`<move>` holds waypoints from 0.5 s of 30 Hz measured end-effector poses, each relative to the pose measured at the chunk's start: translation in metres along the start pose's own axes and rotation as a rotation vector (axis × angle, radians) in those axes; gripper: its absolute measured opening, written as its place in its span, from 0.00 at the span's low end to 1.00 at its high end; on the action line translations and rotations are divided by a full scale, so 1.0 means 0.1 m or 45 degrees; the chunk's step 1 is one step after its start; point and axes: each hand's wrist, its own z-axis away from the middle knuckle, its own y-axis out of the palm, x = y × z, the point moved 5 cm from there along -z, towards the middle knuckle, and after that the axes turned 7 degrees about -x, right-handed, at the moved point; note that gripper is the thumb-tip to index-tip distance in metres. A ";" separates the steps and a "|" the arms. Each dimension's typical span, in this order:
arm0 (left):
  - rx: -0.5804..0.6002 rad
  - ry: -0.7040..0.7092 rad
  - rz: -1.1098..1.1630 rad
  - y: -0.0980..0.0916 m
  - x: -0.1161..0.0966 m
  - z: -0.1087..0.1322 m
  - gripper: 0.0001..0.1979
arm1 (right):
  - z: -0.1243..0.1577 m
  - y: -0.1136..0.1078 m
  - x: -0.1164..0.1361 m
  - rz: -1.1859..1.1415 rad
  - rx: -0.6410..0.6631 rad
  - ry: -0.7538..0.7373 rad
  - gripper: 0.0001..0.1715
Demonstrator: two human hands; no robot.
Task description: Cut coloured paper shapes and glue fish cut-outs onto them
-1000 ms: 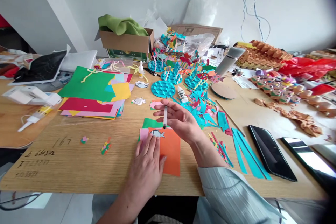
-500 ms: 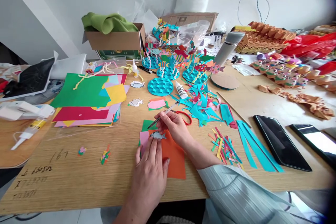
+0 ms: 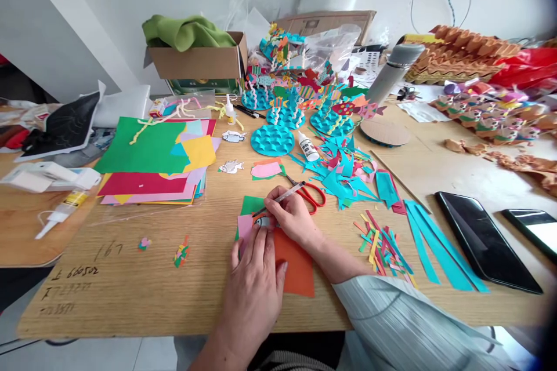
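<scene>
My right hand (image 3: 292, 215) pinches a slim pen (image 3: 285, 195), its tip close to the upper edge of a small grey paper fish (image 3: 263, 221). Whether the tip touches the paper I cannot tell. My left hand (image 3: 255, 272) lies flat with fingers stretched out, pressing the fish onto orange paper (image 3: 298, 269). Pink paper (image 3: 244, 225) and green paper (image 3: 251, 204) stick out beside and beyond the orange sheet. Part of the fish is hidden behind my fingers. Red-handled scissors (image 3: 317, 194) lie just past my right hand.
Two more fish cutouts (image 3: 231, 166) and a pink shape (image 3: 266, 170) lie ahead. A glue bottle (image 3: 308, 148) rests by blue scraps (image 3: 343, 177). Coloured sheets (image 3: 143, 148) are stacked left; paper strips (image 3: 378, 246) and a phone (image 3: 485, 243) lie right. Blue discs with paper fish (image 3: 333, 122) stand behind.
My right hand has brought the pen down and closer to the fish, now covering its tail end. My left hand stays on the paper. The whole view has shifted slightly.
</scene>
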 end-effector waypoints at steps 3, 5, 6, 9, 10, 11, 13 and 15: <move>0.006 -0.003 0.013 0.00 0.01 0.00 0.20 | 0.00 -0.02 0.01 0.068 -0.031 -0.064 0.10; 0.009 -0.004 0.018 0.00 0.01 -0.01 0.20 | 0.00 -0.03 0.03 0.141 -0.048 -0.136 0.10; 0.008 -0.002 0.019 -0.01 0.01 -0.01 0.21 | 0.00 -0.03 0.05 0.179 -0.052 -0.171 0.10; -0.005 0.011 0.011 -0.02 0.00 -0.02 0.21 | 0.01 -0.04 0.07 0.262 -0.049 -0.246 0.10; -0.008 0.013 0.005 -0.02 -0.01 -0.02 0.21 | 0.01 -0.05 0.08 0.275 -0.047 -0.258 0.10; -0.009 0.013 -0.001 -0.02 -0.01 -0.02 0.21 | 0.02 -0.05 0.08 0.286 -0.044 -0.268 0.09; 0.000 0.011 -0.012 -0.02 -0.01 -0.01 0.21 | 0.03 -0.05 0.08 0.310 -0.040 -0.279 0.09; 0.010 0.006 -0.015 -0.01 -0.01 -0.01 0.21 | 0.03 -0.04 0.09 0.336 -0.031 -0.269 0.09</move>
